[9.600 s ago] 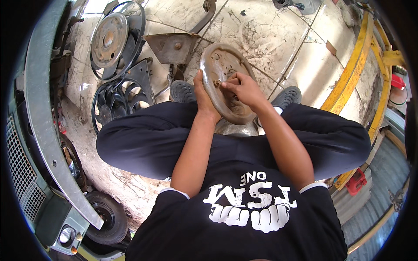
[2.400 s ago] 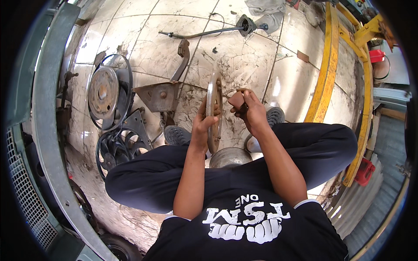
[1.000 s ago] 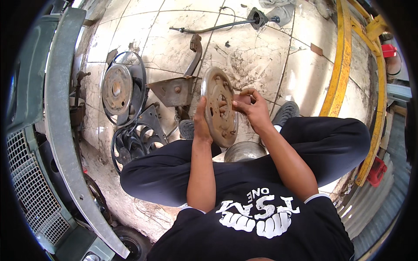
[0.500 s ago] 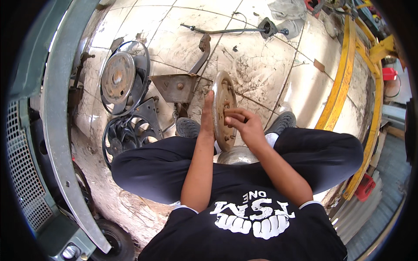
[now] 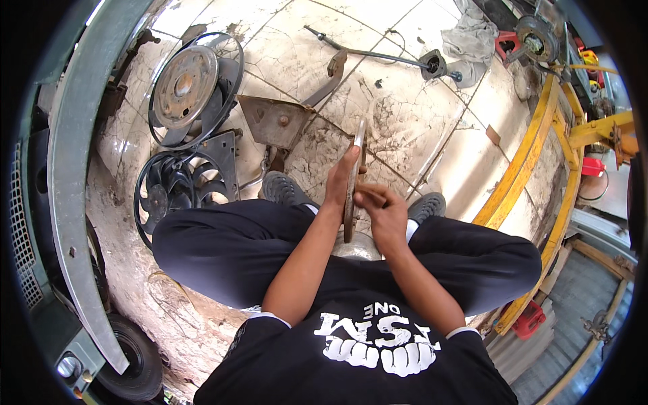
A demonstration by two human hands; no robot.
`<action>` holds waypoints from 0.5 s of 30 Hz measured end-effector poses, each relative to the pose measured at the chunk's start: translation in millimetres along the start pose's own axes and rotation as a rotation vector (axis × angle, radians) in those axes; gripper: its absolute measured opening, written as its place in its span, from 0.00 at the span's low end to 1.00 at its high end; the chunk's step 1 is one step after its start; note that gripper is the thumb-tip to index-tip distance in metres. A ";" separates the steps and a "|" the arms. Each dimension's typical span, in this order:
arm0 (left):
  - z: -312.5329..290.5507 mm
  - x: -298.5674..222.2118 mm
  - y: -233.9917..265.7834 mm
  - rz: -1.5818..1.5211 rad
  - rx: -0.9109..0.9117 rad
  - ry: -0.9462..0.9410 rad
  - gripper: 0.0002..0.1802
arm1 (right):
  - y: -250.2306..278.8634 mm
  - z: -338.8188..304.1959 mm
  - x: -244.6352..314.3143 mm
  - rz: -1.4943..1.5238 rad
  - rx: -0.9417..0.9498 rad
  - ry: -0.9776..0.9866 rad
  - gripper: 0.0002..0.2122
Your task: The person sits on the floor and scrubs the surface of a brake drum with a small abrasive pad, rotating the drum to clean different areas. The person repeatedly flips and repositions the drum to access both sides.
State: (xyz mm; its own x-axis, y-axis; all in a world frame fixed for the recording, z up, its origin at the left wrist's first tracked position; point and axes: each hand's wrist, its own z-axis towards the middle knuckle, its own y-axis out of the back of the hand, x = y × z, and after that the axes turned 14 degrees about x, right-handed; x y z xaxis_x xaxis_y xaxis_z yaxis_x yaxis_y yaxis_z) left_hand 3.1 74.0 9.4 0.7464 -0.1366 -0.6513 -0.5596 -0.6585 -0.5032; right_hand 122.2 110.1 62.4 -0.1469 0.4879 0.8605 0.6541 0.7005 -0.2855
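A round rusty metal plate (image 5: 356, 145) stands nearly edge-on between my knees. My left hand (image 5: 339, 179) grips its rim from the left side. My right hand (image 5: 382, 213) presses against its right face, fingers bent on the centre. Whether the right hand holds a small tool I cannot tell. A shiny metal bowl-like part (image 5: 356, 250) sits on the floor just below the plate. I squat in dark trousers with grey shoes (image 5: 282, 189) on the stained floor.
Two black radiator fans (image 5: 177, 185) and a round metal disc (image 5: 183, 77) lie at the left. A rusty bracket plate (image 5: 278, 121) and a long rod (image 5: 378, 54) lie ahead. A grey bumper (image 5: 71, 175) curves along the left. Yellow lift beams (image 5: 533, 148) run on the right.
The plate has turned from facing me to nearly edge-on. My right hand has stayed on its face, and the view has shifted slightly.
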 end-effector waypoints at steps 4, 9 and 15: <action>2.2 3.7 8.7 -0.071 0.145 -0.041 0.34 | 2.6 29.7 9.8 0.135 -0.012 -0.061 0.13; -8.1 2.6 0.0 -0.075 -0.019 -0.065 0.31 | 3.1 15.0 -1.4 0.215 0.076 -0.114 0.14; -10.4 1.1 -7.3 0.010 0.034 -0.096 0.37 | 0.8 39.4 13.4 0.205 -0.051 0.073 0.14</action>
State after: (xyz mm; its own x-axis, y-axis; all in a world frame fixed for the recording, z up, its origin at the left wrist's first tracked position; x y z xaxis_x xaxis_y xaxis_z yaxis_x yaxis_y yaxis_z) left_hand 11.8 71.0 18.3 0.7035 -0.0710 -0.7071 -0.5803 -0.6318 -0.5139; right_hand 91.5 137.7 57.1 0.0462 0.5773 0.8152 0.7014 0.5624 -0.4380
